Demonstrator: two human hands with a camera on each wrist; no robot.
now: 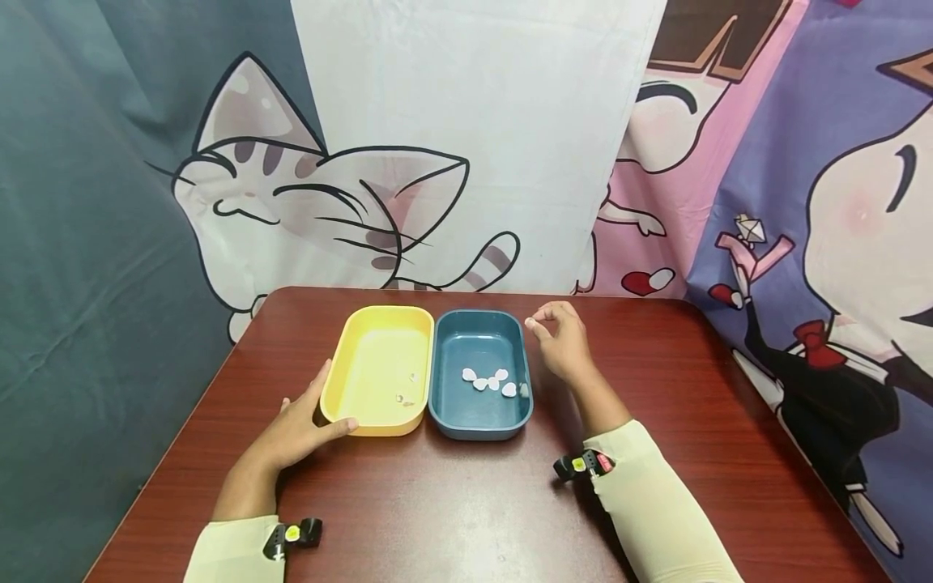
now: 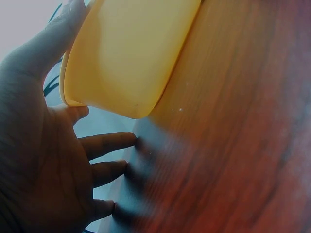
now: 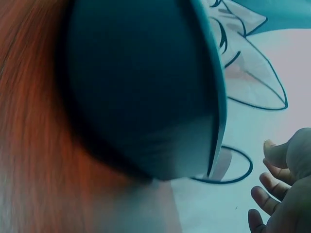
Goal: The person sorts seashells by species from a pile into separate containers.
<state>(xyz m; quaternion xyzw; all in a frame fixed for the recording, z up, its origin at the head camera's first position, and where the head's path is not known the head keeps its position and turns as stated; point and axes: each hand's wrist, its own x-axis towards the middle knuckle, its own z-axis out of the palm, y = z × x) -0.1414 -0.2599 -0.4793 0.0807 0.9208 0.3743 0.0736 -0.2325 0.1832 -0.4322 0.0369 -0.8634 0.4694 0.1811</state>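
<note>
A yellow tray (image 1: 375, 429) stands beside a blue tray (image 1: 481, 433) on the table. My left hand (image 1: 295, 425) rests at the yellow tray's near left corner, thumb along the front rim. In the left wrist view its other fingers (image 2: 109, 143) are spread, several clear of the tray. A few small pale brownish pieces (image 1: 406, 402) lie in the yellow tray. Several small white shell-like pieces (image 1: 479, 384) lie in the blue one. Just right of the blue tray's far right corner is my right hand (image 1: 564, 340), raised with loosely bent fingers. Nothing shows between its thumb and forefinger.
The dark red wooden table (image 1: 466, 494) extends on both sides of the trays and in front of them. Behind its far edge hangs a cloth backdrop (image 1: 466, 97) with cartoon figures. Each wrist bears a small black camera (image 1: 572, 467).
</note>
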